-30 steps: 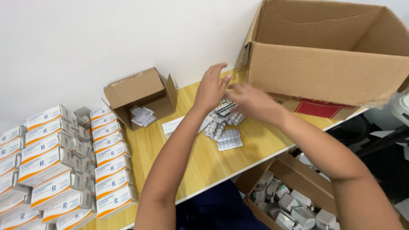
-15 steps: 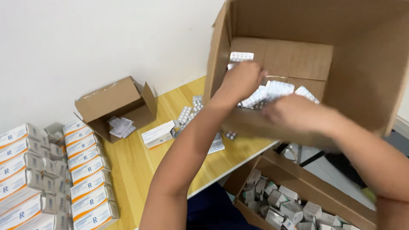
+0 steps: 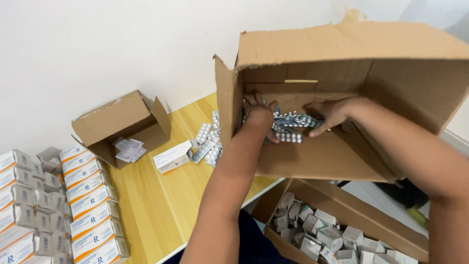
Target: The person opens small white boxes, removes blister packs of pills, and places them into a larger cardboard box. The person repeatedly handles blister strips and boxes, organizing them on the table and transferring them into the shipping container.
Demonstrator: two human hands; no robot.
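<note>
Both my hands reach into a large cardboard box [image 3: 391, 63] lying on its side on the wooden table [image 3: 161, 205]. My left hand [image 3: 259, 115] and my right hand [image 3: 330, 113] press from either side on a pile of silver blister packs [image 3: 293, 126] inside the box. More blister packs [image 3: 206, 142] lie on the table just outside the box's left flap, beside a single white and orange carton [image 3: 172, 157].
A small open cardboard box [image 3: 119, 124] with paper leaflets [image 3: 128, 149] lies at the back left. Rows of white and orange cartons [image 3: 85, 200] fill the left side. Below the table edge, a box [image 3: 342, 215] holds several empty crumpled cartons.
My hands gathered blister packs off the table and carried them into the large box, which now fills more of the view. A few packs stayed on the table.
</note>
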